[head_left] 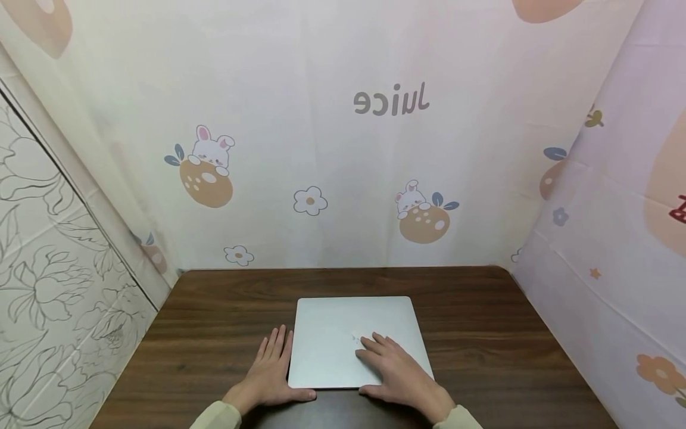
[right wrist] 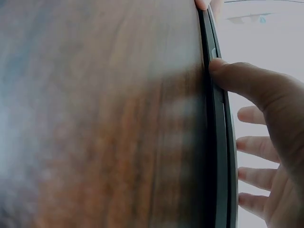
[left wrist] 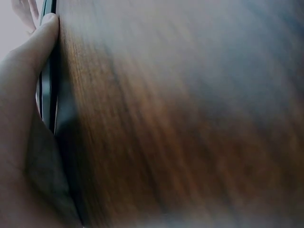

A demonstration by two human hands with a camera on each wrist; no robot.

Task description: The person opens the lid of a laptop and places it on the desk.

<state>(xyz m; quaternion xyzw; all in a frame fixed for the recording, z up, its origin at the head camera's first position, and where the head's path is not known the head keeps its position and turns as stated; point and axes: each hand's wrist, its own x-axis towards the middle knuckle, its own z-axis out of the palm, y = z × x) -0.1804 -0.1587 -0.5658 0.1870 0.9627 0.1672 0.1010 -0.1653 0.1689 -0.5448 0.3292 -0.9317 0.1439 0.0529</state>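
Note:
A closed silver laptop (head_left: 332, 333) lies flat on the wooden table in the head view, its dark front edge toward me. Along its left side rests my left hand (head_left: 270, 372), fingers straight and pointing away, thumb along the front edge. My right hand (head_left: 399, 372) lies over the lid's right front part with fingers spread. Its thumb (right wrist: 232, 76) touches the front edge near a small notch in the right wrist view. In the left wrist view, the left thumb (left wrist: 45, 35) lies against the dark edge. A small mark (head_left: 356, 338) shows on the lid.
The dark wooden table (head_left: 482, 333) extends to both sides of the laptop and behind it. A printed curtain (head_left: 332, 137) hangs at the table's far edge, with another curtain (head_left: 605, 208) on the right. A flower-patterned panel (head_left: 48, 286) stands at the left.

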